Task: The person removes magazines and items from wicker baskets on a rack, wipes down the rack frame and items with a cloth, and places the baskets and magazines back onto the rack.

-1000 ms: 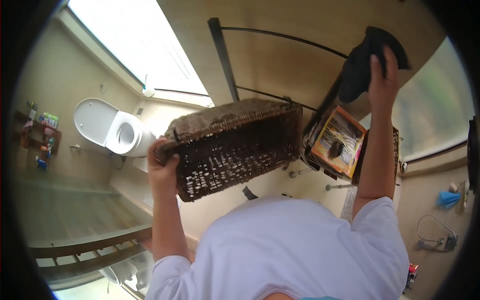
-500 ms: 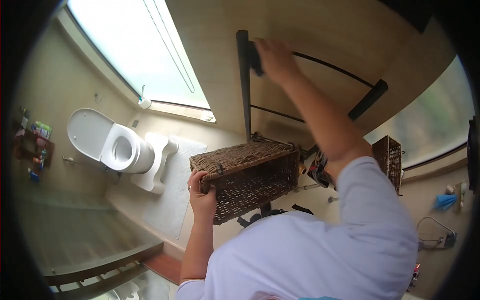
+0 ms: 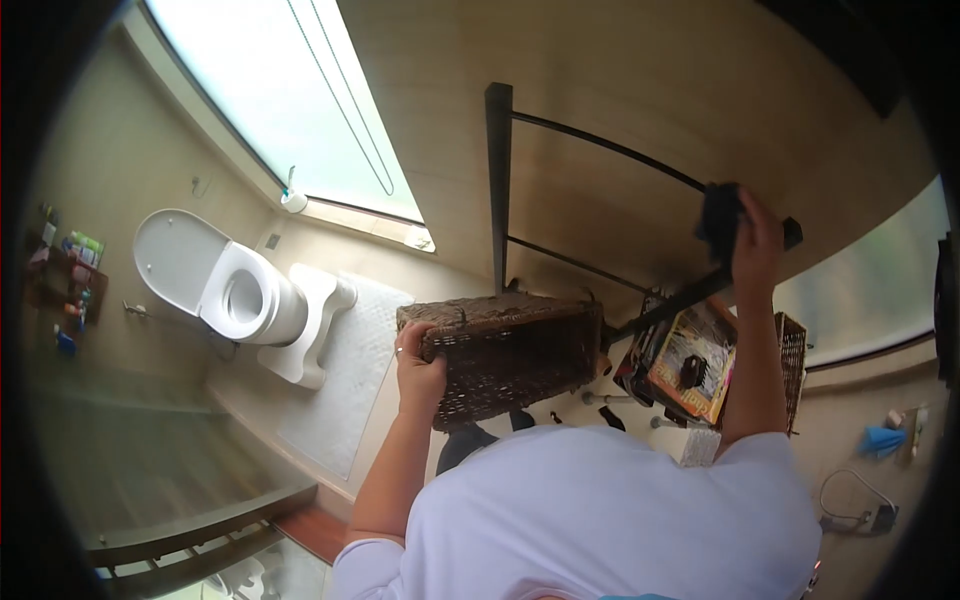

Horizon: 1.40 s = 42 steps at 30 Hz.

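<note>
Near the rack point(image 3: 499, 185), the left hand point(image 3: 420, 370) clasps the basket point(image 3: 520, 370), likely light and stiff, by one end, a sensible hold, while the right hand point(image 3: 757, 240) grasps a soft-looking cloth point(image 3: 718, 220).

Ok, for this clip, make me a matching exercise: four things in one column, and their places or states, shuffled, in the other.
Things:
1. Wicker basket
2. Dark cloth
3. Toilet
4. White mat

Places or states:
A. Spread flat on the floor
B. In the raised right hand
C. Its lid stands open
D. Gripped at one end by the left hand

Right pairs: 1-D, 2-B, 3-C, 4-A
</note>
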Motion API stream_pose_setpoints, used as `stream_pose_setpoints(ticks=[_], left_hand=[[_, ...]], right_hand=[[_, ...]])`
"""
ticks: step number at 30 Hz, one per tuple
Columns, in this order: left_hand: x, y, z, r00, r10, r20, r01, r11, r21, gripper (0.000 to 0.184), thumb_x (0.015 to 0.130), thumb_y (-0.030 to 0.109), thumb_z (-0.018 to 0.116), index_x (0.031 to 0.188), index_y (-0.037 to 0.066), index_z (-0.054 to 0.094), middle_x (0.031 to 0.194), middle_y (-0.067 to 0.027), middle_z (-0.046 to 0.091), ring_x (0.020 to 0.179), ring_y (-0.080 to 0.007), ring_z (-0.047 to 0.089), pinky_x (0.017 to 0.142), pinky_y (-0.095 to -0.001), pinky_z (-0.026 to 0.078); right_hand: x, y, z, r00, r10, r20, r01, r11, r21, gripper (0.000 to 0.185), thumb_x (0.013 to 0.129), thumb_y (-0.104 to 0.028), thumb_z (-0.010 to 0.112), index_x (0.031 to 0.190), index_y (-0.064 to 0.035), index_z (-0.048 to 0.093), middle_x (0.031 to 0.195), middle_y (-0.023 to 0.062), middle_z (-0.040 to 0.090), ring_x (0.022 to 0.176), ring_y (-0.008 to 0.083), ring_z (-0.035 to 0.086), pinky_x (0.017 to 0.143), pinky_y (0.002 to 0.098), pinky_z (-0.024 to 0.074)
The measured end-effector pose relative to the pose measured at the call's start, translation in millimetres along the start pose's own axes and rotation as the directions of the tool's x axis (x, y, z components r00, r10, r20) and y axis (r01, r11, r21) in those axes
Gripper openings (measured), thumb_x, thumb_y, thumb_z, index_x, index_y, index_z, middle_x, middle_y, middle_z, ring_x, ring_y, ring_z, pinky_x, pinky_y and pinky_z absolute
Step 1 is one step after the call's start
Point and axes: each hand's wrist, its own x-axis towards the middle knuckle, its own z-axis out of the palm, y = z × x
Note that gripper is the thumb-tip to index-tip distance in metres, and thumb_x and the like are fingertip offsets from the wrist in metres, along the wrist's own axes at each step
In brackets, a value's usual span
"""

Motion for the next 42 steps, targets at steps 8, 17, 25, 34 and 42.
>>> stream_pose_setpoints(ticks=[8, 17, 25, 34, 42], left_hand=[[49, -30, 25, 0.975, 0.134, 0.176, -0.178, 0.948, 0.263, 0.044, 0.061, -0.004, 0.053, 0.103, 0.009, 0.054, 0.118, -0.0214, 0.044, 0.117, -0.0372, 0.036, 0.099, -0.0378, 0.030], [95, -39, 29, 0.919, 0.134, 0.370, -0.247, 0.928, 0.279, 0.047, 0.064, -0.002, 0.055, 0.108, 0.014, 0.051, 0.124, -0.0219, 0.036, 0.118, -0.0388, 0.035, 0.096, -0.0414, 0.033], [113, -42, 35, 0.887, 0.121, 0.445, -0.262, 0.927, 0.270, 0.046, 0.067, 0.002, 0.054, 0.110, 0.019, 0.050, 0.128, -0.0204, 0.034, 0.121, -0.0373, 0.032, 0.096, -0.0428, 0.034], [121, -52, 31, 0.866, 0.138, 0.480, -0.275, 0.934, 0.228, 0.046, 0.068, 0.000, 0.053, 0.111, 0.015, 0.049, 0.128, -0.0219, 0.033, 0.120, -0.0389, 0.033, 0.097, -0.0418, 0.033], [123, -53, 27, 0.852, 0.089, 0.516, -0.243, 0.940, 0.241, 0.046, 0.067, -0.002, 0.051, 0.111, 0.013, 0.049, 0.129, -0.0243, 0.029, 0.122, -0.0395, 0.029, 0.099, -0.0418, 0.031]], right_hand=[[77, -120, 45, 0.781, 0.621, -0.072, -0.051, 0.178, 0.983, 0.027, 0.085, -0.008, 0.044, 0.112, -0.0047, 0.048, 0.107, 0.0086, 0.052, 0.100, 0.0195, 0.051, 0.087, 0.0310, 0.0417], [132, -220, 124, 0.952, 0.096, 0.292, -0.197, 0.919, 0.342, 0.032, 0.077, -0.035, 0.059, 0.093, -0.0076, 0.060, 0.086, 0.0108, 0.060, 0.079, 0.0303, 0.059, 0.069, 0.0391, 0.0471], [134, -226, 138, 0.951, 0.230, 0.205, -0.299, 0.852, 0.429, 0.024, 0.081, -0.029, 0.055, 0.094, -0.0091, 0.059, 0.092, 0.0132, 0.062, 0.085, 0.0311, 0.059, 0.073, 0.0386, 0.0465], [116, -240, 137, 0.807, 0.535, -0.250, -0.218, 0.664, 0.715, 0.031, 0.077, -0.016, 0.063, 0.104, -0.0042, 0.051, 0.098, 0.0160, 0.056, 0.092, 0.0330, 0.053, 0.081, 0.0389, 0.0412], [-37, -268, 267, 0.786, 0.506, -0.355, -0.356, 0.840, 0.409, 0.048, 0.067, -0.010, 0.070, 0.107, -0.0033, 0.044, 0.103, 0.0169, 0.048, 0.097, 0.0358, 0.047, 0.088, 0.0423, 0.0353]])
